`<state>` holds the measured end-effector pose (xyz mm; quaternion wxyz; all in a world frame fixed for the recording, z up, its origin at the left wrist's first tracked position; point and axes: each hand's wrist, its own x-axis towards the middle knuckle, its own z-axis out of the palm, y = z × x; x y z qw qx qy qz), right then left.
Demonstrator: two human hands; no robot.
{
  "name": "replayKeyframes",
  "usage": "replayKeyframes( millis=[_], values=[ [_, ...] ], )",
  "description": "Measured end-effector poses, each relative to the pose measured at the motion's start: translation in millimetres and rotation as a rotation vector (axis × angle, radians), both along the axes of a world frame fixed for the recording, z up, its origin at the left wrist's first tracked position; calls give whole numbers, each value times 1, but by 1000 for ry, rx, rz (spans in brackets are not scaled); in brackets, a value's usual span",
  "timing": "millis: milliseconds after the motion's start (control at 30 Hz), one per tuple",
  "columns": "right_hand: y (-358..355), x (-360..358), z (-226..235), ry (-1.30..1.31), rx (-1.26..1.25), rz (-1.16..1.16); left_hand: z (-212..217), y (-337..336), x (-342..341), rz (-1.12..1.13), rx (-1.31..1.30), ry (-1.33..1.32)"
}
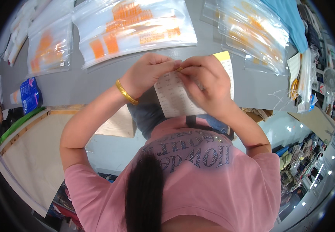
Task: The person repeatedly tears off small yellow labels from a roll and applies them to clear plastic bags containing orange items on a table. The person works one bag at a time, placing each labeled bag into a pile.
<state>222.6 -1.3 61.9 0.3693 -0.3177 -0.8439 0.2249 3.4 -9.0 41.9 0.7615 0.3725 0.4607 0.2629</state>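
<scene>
My left hand [149,74] and my right hand [210,84] meet over the near side of the grey table, fingertips pinched together. A tiny yellowish bit shows between them; what it is, I cannot make out. Beneath the right hand is a white sheet of small printed labels [173,94] with a yellow top strip. Its lower end reaches past the table edge, over my lap. Whether the right hand also grips the sheet is hidden. Just beyond the hands lies a stack of clear plastic bags [136,29] with orange print. A gold bangle [125,92] circles my left wrist.
More clear bags with orange print lie at the far left [49,48] and far right [254,29] of the grey table [94,87]. A blue packet [31,96] stands near the left edge. Orange-handled scissors [294,89] hang at the right, near a fan [330,79].
</scene>
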Motion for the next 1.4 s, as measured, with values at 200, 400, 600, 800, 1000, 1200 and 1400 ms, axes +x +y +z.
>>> replayKeyframes(
  millis=[200,400,600,800,1000,1200,1400],
  values=[
    [5,1,-7,-92,51,13,2,5,4,28,-46,3],
    [11,1,21,155,-423,5,6,6,3,-29,361,274],
    [84,13,24,205,-826,-201,-19,11,6,-154,1383,853],
    [109,4,-45,81,-824,-214,-42,5,7,-204,1414,914],
    [104,-2,-47,28,-619,-196,-42,5,6,-234,1441,953],
    [102,-3,-52,-19,-557,-225,-39,6,7,-220,1407,964],
    [94,-6,-49,-126,-365,-186,-38,10,9,-213,1428,1046]
  ],
)
